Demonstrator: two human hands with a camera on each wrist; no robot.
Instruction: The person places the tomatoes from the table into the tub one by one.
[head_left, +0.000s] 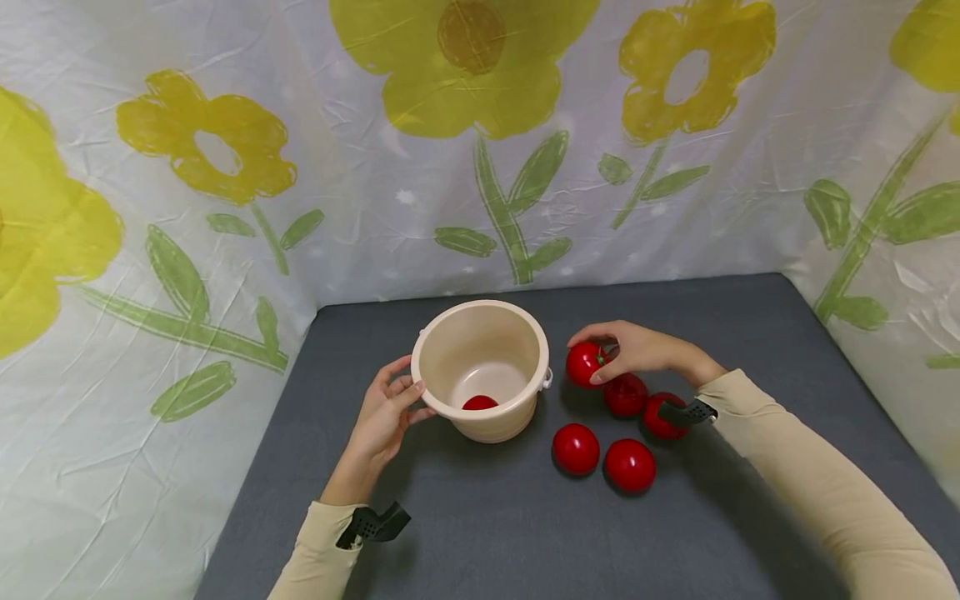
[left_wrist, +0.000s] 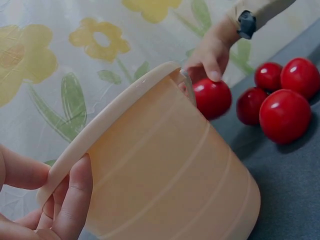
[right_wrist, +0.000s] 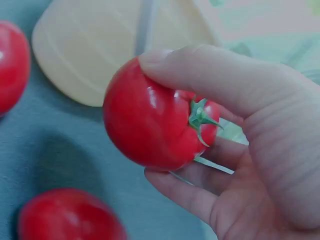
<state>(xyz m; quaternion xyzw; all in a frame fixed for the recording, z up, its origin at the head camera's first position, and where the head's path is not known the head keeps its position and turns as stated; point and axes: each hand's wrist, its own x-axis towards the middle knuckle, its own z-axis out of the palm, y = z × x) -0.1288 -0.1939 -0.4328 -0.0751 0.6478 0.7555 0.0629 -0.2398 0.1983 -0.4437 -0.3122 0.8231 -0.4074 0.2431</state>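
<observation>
A cream bucket [head_left: 491,429] stands on the dark table, and part of a red tomato [head_left: 480,402] shows at its bottom. My left hand [head_left: 386,417] pinches the bucket's rim at the left, thumb on one side and fingers on the other, as the left wrist view shows closely. Off the bucket's right side, my right hand [head_left: 637,348] holds another tomato [right_wrist: 155,120] with a green stem top. Thumb and fingers curl around this tomato, which appears lifted off the table in the right wrist view. The bucket's handle [left_wrist: 188,86] hangs by its right side.
Several more tomatoes lie right of the bucket, among them a front-left tomato [head_left: 575,450], a front-right tomato [head_left: 630,466] and one tomato [head_left: 626,395] just below my right hand. A flower-printed curtain [head_left: 360,208] stands behind the grey-blue table [head_left: 480,533].
</observation>
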